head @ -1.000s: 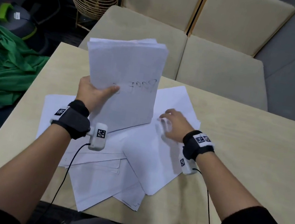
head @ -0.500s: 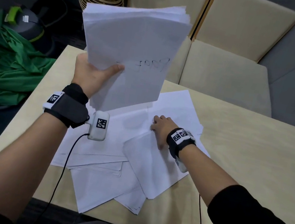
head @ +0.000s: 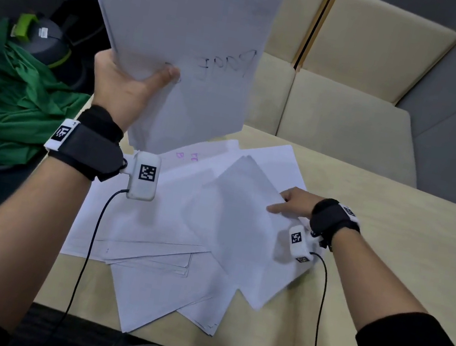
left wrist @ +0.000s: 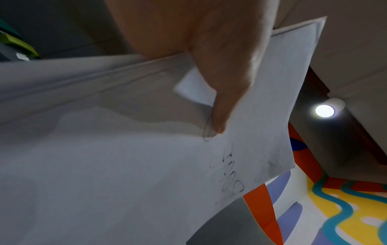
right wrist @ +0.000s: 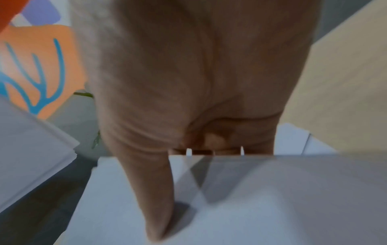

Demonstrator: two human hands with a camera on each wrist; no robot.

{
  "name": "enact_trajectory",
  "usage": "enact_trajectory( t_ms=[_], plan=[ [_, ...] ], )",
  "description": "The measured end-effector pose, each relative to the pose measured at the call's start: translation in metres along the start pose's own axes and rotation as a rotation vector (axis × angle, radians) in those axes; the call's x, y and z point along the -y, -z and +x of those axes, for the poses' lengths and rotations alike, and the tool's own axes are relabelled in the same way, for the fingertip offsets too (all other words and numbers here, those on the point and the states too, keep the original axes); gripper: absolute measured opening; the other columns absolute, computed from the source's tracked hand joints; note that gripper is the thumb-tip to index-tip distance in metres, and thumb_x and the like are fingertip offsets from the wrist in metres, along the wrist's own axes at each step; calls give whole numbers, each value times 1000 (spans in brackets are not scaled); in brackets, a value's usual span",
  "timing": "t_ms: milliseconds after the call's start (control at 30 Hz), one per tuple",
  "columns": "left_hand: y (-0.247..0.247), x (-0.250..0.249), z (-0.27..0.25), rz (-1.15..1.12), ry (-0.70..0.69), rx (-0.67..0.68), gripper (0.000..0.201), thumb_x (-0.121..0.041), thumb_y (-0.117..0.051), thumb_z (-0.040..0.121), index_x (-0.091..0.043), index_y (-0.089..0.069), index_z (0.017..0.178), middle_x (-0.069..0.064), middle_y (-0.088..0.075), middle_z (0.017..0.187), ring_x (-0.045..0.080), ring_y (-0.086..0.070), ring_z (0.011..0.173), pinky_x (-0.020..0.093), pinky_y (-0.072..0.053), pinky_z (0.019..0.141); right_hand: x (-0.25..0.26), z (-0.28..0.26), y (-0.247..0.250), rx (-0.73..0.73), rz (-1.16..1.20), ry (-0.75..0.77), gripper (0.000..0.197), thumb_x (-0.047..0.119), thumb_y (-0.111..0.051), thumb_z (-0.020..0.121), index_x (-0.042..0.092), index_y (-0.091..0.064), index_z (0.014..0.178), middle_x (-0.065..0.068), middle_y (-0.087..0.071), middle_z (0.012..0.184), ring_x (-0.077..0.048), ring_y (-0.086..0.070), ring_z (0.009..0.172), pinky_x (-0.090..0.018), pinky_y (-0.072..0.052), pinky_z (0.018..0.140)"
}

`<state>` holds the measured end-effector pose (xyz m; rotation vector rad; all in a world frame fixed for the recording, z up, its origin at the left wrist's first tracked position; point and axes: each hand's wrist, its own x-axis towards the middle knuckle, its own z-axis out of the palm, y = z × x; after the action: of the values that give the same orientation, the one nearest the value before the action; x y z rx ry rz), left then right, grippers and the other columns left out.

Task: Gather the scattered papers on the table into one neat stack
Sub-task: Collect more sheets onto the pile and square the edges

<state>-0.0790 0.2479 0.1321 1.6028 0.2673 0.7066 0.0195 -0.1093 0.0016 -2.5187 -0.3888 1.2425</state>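
Left hand [head: 120,86]: thumb clamped over raised white paper stack [head: 182,43] | right hand [head: 294,204]: pinching edge of loose flat sheet [head: 236,220] | wood-grain table [head: 393,232]

Left hand [head: 126,84] raised, thumb across a pinching grip; right hand [head: 295,204] low, thumb extended, fingers hidden.

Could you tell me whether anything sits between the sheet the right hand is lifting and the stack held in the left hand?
Nothing visible does. The right hand pinches the tilted sheet by its edge, and only open air lies between it and the stack that the left hand holds above the table.
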Motion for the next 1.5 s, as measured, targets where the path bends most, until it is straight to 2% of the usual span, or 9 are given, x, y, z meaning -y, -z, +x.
enact_trajectory(
  t_ms=[233, 433, 567, 667, 867, 967, 1133, 1333, 1500],
  plan=[
    [-3, 3, 1, -10, 8, 6, 25, -9, -88, 72, -16, -70, 87, -19, -76, 82, 1, -69, 78, 26, -56, 77, 52, 27, -38, -42, -127, 160, 23, 29, -60, 90, 11, -71, 100, -6, -66, 96, -24, -62, 90, -26, -43, 73],
    [1, 14, -3, 41, 10, 48, 24, -12, -88, 74, -18, -70, 90, -24, -75, 85, -3, -68, 79, 21, -54, 77, 97, 70, -60, -195, -256, 326, 34, 18, -65, 87, 8, -66, 120, -4, -36, 150, -22, -37, 136, -32, -34, 111],
    [7, 24, -5, 49, 37, 75, 25, -11, -87, 75, -23, -71, 89, -24, -75, 86, -3, -69, 83, 24, -56, 81, 102, 96, -70, -161, -330, 308, 43, 24, -73, 76, 17, -69, 118, -2, -17, 162, -19, -22, 147, -35, -32, 115],
    [7, 29, -4, 62, 41, 97, 24, -12, -87, 75, -31, -75, 82, -22, -75, 87, -1, -70, 83, 25, -56, 80, 104, 106, -69, -181, -361, 276, 62, 33, -82, 65, 21, -63, 123, 0, -24, 154, -23, -36, 136, -36, -42, 106],
    [3, 34, -4, 67, 55, 115, 21, -9, -85, 76, -21, -71, 87, -24, -75, 83, -2, -69, 80, 23, -56, 78, 117, 117, -63, -201, -336, 210, 98, 28, -90, 54, 26, -38, 137, -1, -52, 124, -25, -52, 114, -35, -49, 88],
    [2, 35, -4, 54, 60, 129, 20, -11, -86, 76, -18, -72, 89, -20, -76, 86, 3, -71, 83, 26, -56, 80, 118, 115, -60, -113, -306, 178, 85, 25, -87, 59, 22, -43, 132, -3, -60, 103, -29, -64, 95, -34, -55, 77],
    [1, 32, -5, 41, 56, 132, 22, -10, -86, 76, -18, -71, 91, -20, -76, 87, 3, -70, 84, 26, -56, 81, 109, 98, -61, -164, -248, 282, 21, 12, -74, 67, 15, -67, 86, -3, -67, 87, -25, -66, 86, -26, -49, 67],
    [6, 25, -4, 18, 32, 114, 22, -16, -89, 73, -29, -74, 83, -18, -76, 89, 6, -71, 85, 29, -57, 81, 26, 52, -30, -41, -111, 104, 34, 21, -89, 64, 6, -71, 89, -6, -71, 85, -18, -61, 76, -28, -50, 70],
    [5, 23, -10, -12, 53, 102, 23, -15, -89, 73, -27, -74, 85, -16, -77, 89, 6, -71, 85, 28, -57, 79, -73, -8, -16, 62, -67, -162, 26, 15, -89, 62, 15, -70, 80, 15, -69, 66, -9, -64, 60, -14, -45, 47]
  ],
)
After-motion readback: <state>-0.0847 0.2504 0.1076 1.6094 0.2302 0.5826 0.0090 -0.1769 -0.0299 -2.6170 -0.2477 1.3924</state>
